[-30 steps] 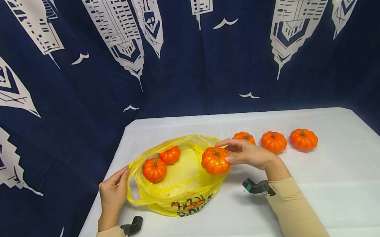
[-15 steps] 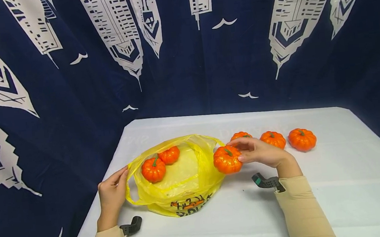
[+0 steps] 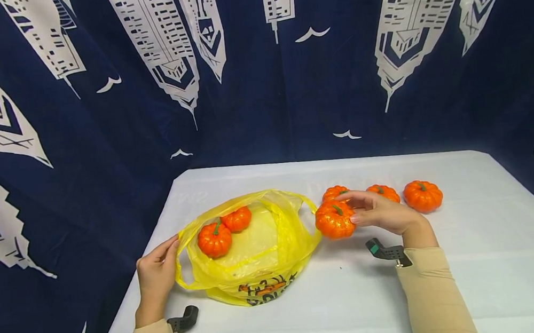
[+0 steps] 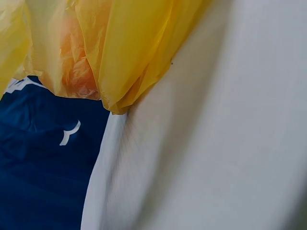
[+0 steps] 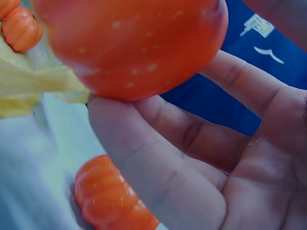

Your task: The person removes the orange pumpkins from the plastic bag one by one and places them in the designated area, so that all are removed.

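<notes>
My left hand [image 3: 155, 273] pinches the handle of a yellow plastic bag [image 3: 256, 258] at its left side. The bag's mouth gapes, and two small orange pumpkins [image 3: 214, 239] with green stems show inside. In the left wrist view an orange shape shows through the bag's thin wall [image 4: 134, 52]. My right hand [image 3: 387, 214] holds another small orange pumpkin [image 3: 335, 220] above the table, just off the bag's right handle loop. The right wrist view shows the fingers against the underside of this pumpkin [image 5: 139, 48].
Three more pumpkins stand in a row behind the right hand: one partly hidden [image 3: 334, 192], a middle one [image 3: 383, 193] and one at the right [image 3: 423, 196]. They rest on a white-covered table [image 3: 497, 251]. A dark blue printed curtain [image 3: 261, 108] hangs behind it.
My right hand has carried its pumpkin rightward, from over the bag's right rim to outside the bag. The left hand keeps its grip on the handle, hardly moved.
</notes>
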Demonstrator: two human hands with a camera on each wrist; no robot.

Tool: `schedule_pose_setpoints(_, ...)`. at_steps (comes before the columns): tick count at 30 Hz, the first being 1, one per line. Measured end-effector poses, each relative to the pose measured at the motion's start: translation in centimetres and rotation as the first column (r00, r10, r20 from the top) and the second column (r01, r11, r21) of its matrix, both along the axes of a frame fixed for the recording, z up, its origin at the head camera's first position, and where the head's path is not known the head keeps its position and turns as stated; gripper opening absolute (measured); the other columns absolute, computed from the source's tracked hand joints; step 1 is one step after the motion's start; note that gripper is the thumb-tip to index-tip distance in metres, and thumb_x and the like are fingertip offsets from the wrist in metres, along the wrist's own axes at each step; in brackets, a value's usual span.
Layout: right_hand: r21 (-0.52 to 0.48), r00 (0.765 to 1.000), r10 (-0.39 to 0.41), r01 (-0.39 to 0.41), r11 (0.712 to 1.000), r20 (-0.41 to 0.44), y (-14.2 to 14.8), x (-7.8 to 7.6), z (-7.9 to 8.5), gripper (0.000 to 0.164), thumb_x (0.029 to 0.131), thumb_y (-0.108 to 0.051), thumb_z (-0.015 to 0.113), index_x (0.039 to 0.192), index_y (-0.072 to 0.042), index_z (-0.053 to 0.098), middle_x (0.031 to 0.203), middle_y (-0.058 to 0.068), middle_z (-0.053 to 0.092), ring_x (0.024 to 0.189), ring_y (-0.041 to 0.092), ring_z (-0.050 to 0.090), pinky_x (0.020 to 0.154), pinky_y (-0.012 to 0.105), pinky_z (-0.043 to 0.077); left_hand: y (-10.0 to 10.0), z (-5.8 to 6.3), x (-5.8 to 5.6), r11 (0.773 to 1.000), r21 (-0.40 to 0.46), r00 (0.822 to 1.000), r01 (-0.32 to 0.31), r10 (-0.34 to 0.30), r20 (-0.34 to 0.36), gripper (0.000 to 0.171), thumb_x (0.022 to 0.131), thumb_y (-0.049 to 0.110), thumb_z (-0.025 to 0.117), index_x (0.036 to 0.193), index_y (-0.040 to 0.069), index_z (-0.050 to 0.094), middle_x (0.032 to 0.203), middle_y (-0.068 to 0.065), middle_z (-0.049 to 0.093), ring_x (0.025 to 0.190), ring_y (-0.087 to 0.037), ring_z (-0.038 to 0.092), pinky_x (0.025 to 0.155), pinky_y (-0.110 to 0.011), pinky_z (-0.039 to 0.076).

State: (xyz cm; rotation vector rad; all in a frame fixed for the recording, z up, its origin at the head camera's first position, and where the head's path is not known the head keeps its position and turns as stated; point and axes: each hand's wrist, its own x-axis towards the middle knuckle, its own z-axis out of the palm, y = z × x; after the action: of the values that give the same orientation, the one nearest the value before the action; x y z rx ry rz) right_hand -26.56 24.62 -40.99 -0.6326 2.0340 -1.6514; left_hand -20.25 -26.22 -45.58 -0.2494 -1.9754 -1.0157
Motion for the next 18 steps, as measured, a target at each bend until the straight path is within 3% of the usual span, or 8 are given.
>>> schedule_pose_setpoints(12, 0.033, 1.000, 0.015, -0.015, 0.999, 0.012, 1.4, 0.2, -0.8, 0.045, 0.093, -0.006, 0.065, 0.133, -0.024, 0.060, 0.130, -0.004, 0.056, 0.113, 0.012, 0.059, 0.093, 0.028, 0.056, 0.1, -0.3, 0.0, 1.000, -0.007, 0.999, 0.003, -0.003, -0.036, 0.021, 0.076, -0.016, 0.076, 0.095, -0.006, 0.078, 0.087, -0.026, 0.074, 0.090, 0.022, 0.057, 0.075, 0.002, 0.045)
schedule_pose_setpoints(18, 0.087, 0.999, -0.015, 0.012, 0.996, 0.040, 1.8, 0.4, -0.9, 0.047, 0.091, -0.010, 0.070, 0.136, -0.017, 0.058, 0.129, 0.005, 0.050, 0.114, 0.015, 0.054, 0.092, 0.028, 0.056, 0.1, -0.2, -0.1, 1.000, -0.012, 0.999, 0.011, -0.011, -0.031, 0.021, 0.077, -0.016, 0.076, 0.096, -0.006, 0.077, 0.088, -0.025, 0.075, 0.091, 0.022, 0.057, 0.075, 0.001, 0.046)
